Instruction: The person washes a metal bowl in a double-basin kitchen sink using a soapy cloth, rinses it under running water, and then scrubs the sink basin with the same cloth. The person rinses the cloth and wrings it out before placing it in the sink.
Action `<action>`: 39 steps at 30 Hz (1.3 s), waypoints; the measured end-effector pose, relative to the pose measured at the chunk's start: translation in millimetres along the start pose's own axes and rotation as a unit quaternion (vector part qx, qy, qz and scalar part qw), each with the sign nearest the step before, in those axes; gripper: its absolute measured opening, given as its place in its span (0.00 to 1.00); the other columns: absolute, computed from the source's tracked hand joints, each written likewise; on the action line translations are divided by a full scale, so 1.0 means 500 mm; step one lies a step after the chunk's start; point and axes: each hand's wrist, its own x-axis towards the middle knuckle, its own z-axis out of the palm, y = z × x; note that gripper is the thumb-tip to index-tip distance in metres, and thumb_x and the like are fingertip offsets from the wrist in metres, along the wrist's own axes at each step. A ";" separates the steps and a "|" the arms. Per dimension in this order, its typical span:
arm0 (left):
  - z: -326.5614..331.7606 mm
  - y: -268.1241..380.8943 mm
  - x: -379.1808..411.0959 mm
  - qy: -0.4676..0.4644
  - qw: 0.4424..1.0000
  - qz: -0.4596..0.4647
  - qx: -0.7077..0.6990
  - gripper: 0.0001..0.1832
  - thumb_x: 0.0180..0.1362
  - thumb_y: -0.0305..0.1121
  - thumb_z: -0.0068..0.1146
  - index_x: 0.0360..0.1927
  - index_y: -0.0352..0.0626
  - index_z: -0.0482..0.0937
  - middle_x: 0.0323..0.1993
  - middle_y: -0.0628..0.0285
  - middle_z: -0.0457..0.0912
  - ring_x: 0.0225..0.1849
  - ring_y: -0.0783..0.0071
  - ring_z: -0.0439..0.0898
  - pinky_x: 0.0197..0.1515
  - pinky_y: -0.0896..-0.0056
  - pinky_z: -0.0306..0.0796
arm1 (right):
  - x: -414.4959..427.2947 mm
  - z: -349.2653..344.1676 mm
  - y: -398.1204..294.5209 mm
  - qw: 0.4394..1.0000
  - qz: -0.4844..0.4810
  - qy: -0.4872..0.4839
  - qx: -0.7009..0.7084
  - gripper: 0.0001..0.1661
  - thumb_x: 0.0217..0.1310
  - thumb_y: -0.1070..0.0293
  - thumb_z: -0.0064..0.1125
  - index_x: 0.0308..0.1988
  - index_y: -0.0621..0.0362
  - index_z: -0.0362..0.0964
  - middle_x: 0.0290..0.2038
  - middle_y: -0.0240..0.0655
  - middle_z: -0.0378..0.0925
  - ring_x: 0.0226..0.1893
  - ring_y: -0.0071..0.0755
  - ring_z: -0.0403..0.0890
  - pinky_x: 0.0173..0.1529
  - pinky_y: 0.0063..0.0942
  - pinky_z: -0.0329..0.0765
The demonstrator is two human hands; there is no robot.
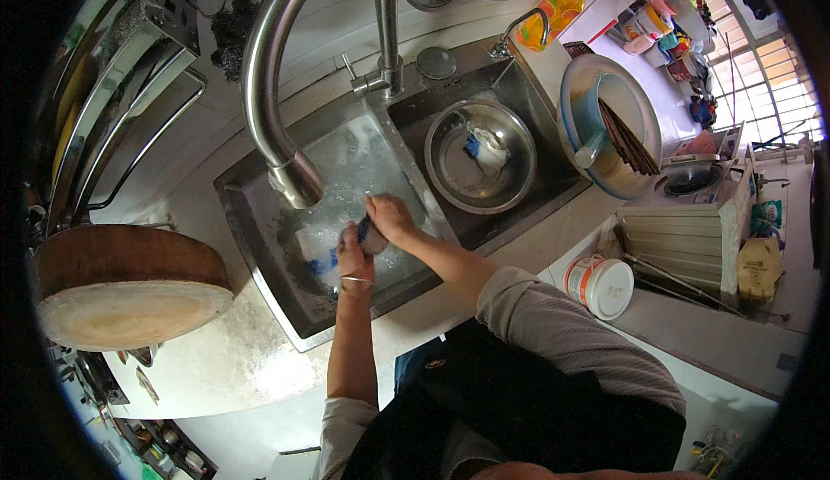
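Observation:
My left hand (353,256), with a bangle at the wrist, and my right hand (391,217) are close together over the left sink basin (253,211). Both grip a wet, bunched cloth (374,240), dark blue and greyish; its exact kind is hard to tell. Cloudy, sudsy water (363,149) fills much of this basin. White and blue fabric (318,247) lies in the water left of my hands; whether it joins the held cloth is unclear. A steel bowl (447,188) stands in the right basin, holding a crumpled white and blue cloth (489,153).
A large steel faucet (259,78) arches over the left basin. A small tap (502,47) runs into the right one. At left is a thick round wooden chopping board (133,315). A basin with a ladle (587,149) sits at right, above a white bucket (609,289).

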 end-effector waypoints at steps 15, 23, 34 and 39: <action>-0.077 -0.022 0.007 -0.076 0.979 -0.146 -0.117 0.19 0.65 0.46 0.39 0.50 0.45 0.73 0.49 0.58 0.75 0.48 0.63 0.74 0.54 0.58 0.67 | -0.188 -0.076 -0.198 0.975 -0.171 -0.124 0.073 0.16 0.59 0.57 0.51 0.29 0.60 0.71 0.25 0.46 0.77 0.26 0.50 0.79 0.31 0.42 0.74; -0.059 -0.012 0.013 -0.065 0.970 -0.105 -0.211 0.16 0.65 0.41 0.40 0.50 0.46 0.71 0.47 0.60 0.75 0.47 0.61 0.75 0.53 0.56 0.68 | 0.016 -0.001 -0.022 0.999 0.018 -0.030 -0.029 0.21 0.60 0.53 0.44 0.29 0.59 0.73 0.29 0.48 0.76 0.32 0.57 0.76 0.38 0.47 0.71; -0.109 -0.037 0.052 -0.075 0.928 -0.224 -0.288 0.26 0.59 0.53 0.50 0.52 0.44 0.70 0.49 0.56 0.74 0.51 0.63 0.72 0.51 0.57 0.69 | -0.106 -0.080 -0.166 0.941 0.017 -0.280 0.189 0.15 0.58 0.59 0.53 0.36 0.60 0.73 0.26 0.37 0.77 0.27 0.28 0.77 0.34 0.30 0.72; -0.135 -0.090 0.101 -0.097 0.923 -0.155 -0.337 0.21 0.58 0.47 0.53 0.47 0.41 0.72 0.41 0.57 0.78 0.42 0.67 0.76 0.46 0.63 0.71 | -0.175 -0.086 -0.239 0.957 -0.160 -0.240 -0.018 0.17 0.60 0.56 0.49 0.29 0.57 0.74 0.25 0.43 0.78 0.26 0.46 0.81 0.29 0.38 0.75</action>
